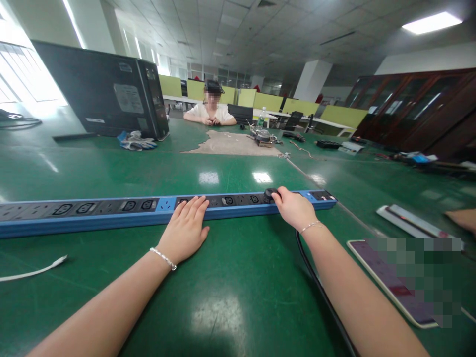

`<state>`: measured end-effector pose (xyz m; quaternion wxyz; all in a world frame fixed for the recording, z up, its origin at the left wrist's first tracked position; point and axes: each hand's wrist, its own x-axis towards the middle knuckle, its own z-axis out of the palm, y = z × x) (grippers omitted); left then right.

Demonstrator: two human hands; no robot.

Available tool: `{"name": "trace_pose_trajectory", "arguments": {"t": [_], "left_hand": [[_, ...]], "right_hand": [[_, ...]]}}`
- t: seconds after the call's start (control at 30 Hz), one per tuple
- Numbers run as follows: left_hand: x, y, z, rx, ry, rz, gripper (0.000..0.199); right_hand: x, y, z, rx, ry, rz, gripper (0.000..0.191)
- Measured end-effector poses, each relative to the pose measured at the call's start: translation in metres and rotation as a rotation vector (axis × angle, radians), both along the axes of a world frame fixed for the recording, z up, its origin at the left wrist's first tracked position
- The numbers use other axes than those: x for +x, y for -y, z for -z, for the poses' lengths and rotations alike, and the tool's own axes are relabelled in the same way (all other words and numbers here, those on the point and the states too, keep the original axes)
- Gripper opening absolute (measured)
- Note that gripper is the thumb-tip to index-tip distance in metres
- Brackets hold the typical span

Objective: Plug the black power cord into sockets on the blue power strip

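Here, L hand, fingers flat, rests on long blue power strip; R hand pinches round black plug at 1 o'clock.

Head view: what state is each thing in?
Power strip, lying sockets up.
Black plug, at a socket; seating unclear.
Left hand, laid open on the strip.
Right hand, closed on the plug.
White cable, visible end unplugged.
Gloves, off, crumpled.
Bottle, upright.
Black case, upright.
Ceiling light, on.

We see a glossy, smooth green tabletop, a power strip with matt black plastic sockets, and cloth gloves.
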<state>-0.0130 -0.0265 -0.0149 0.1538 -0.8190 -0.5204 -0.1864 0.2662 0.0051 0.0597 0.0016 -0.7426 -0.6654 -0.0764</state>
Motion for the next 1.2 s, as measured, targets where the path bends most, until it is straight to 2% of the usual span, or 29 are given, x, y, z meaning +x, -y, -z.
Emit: {"name": "trace_pose_trajectory", "arguments": {"t": [0.2,0.53,0.87,1.07,1.2], "left_hand": [[0.001,0.001,-0.001,0.004,-0.021,-0.013,0.055],[0.001,0.001,0.0,0.01,-0.028,-0.018,0.055],[0.0,0.0,0.001,0.024,-0.03,-0.013,0.056],[0.0,0.0,0.0,0.026,-0.043,-0.022,0.056],[0.001,0.001,0.0,0.025,-0.036,-0.022,0.055]], "right_hand": [[0.003,-0.004,-0.002,-0.003,-0.014,-0.027,0.04],[-0.022,0.001,-0.008,0.014,-0.042,0.081,0.043],[-0.001,-0.004,-0.005,-0.003,-0.05,-0.03,0.038],[-0.021,0.0,-0.006,0.024,-0.05,0.095,0.039],[-0.027,0.001,-0.008,0.016,-0.065,0.124,0.04]]}}
